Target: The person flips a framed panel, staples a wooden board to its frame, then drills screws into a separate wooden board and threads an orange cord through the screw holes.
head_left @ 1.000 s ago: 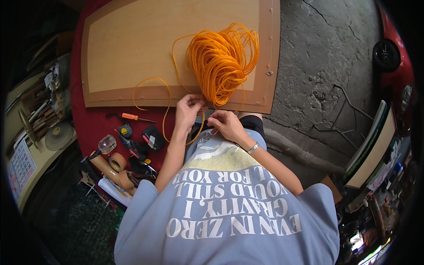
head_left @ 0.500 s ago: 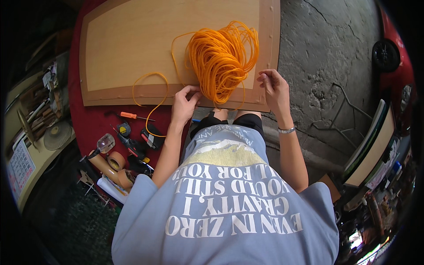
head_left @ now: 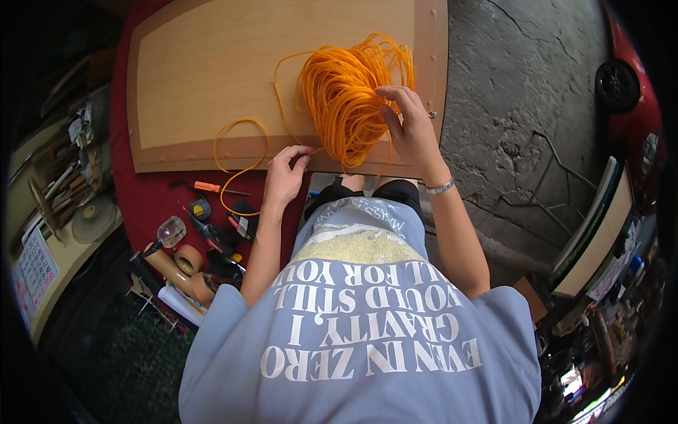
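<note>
A thick, loosely looped bundle of orange cord lies on the wooden panel, near its front right part. At the panel's front edge, my left hand pinches a strand of this cord, which runs from the fingertips to the bundle. A loose length loops over the panel's edge to the left of that hand. My right hand is at the bundle's right side, thumb and fingers apart and curved, the fingertips at the loops. It seems to touch them without closing on any.
Left of my legs, a red cloth bears an orange-handled screwdriver, a tape measure, a power tool and tape rolls. Concrete floor lies to the right, with a metal frame, leaning boards and a red car.
My right hand has moved left, from beside the panel's right edge onto the cord bundle. My left hand has drawn slightly back and left, and the loose cord end has shifted.
</note>
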A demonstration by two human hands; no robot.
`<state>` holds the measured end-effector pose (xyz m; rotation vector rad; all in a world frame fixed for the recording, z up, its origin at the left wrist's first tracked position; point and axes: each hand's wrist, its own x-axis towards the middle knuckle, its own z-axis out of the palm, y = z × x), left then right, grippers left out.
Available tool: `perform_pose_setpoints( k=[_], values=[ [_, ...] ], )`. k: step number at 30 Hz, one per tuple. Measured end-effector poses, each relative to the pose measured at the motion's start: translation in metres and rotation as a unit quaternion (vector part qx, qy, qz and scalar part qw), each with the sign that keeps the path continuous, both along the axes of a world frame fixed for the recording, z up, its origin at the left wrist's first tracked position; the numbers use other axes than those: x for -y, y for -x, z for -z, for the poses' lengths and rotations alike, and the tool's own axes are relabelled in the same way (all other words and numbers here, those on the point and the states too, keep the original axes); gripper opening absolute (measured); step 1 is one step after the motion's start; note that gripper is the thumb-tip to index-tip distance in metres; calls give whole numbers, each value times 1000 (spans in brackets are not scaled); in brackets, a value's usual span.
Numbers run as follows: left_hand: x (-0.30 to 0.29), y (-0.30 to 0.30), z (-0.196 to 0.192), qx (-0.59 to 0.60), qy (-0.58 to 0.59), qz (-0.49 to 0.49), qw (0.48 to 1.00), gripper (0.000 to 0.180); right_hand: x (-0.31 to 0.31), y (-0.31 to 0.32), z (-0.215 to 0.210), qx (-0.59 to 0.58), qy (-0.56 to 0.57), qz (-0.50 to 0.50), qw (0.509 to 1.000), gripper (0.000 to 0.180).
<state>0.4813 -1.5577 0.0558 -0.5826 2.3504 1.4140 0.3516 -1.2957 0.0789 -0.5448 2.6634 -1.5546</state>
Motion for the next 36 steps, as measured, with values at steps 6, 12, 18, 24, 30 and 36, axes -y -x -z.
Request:
perform_pose_setpoints(
  k=[6, 12, 18, 24, 30, 36],
  values=[
    [-4, 5, 8, -37, 17, 30, 999, 22, 1, 19, -8, 156, -10, -47, 987, 15],
    [-4, 4, 7, -35, 8, 19, 999, 21, 0, 29, -14, 231, 6, -121, 965, 18],
    [-8, 4, 3, -31, -14, -22, 999, 18, 6, 34, -20, 272, -16, -123, 954, 18],
    [-16, 2, 0, -1, -99, -108, 989, 18, 9, 38, -22, 179, -59, -194, 963, 16],
    [-23, 3, 4, 0, -137, -124, 983, 18, 12, 37, -29, 288, -49, -149, 945, 15],
    [-21, 3, 11, -46, -124, -113, 985, 18, 11, 34, -25, 234, -65, -118, 963, 13]
  ],
)
